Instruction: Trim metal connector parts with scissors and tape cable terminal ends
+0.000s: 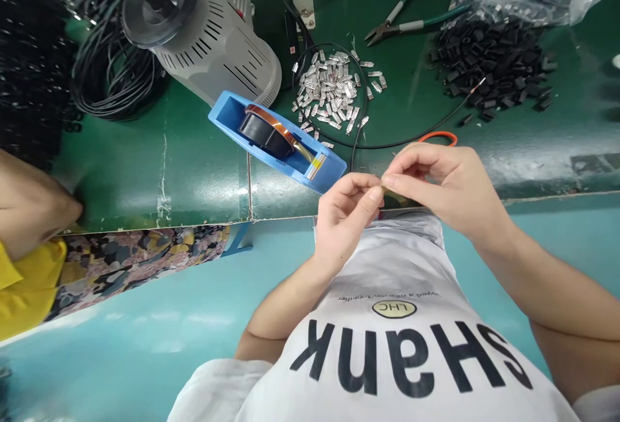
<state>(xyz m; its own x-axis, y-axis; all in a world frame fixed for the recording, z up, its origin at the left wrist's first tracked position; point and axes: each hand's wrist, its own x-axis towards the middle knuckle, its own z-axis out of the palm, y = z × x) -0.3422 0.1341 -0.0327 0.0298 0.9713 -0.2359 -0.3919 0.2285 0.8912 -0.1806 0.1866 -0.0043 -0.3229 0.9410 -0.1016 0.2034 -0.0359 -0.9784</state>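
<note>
- Green worktable (203, 183): both hands held over its near edge.
- Black cable (378, 147): looped on the table; one bared end laid over heaped black plastic housings (489, 63).
- Blue tape dispenser (334, 167): set beside left hand (346, 212).
- Silver metal connector shells (334, 89): piled loose, judged unused.
- Left and right hand (443, 183): fingers curled, thumb and forefinger pinched.
- Tiny yellowish piece (384, 187): gripped between both hands' fingertips; handling judged under way, unfinished.

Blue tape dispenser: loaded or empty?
Loaded. Amber tape on a black core sits inside the blue dispenser. Cannot tell exactly how much is left.
</note>
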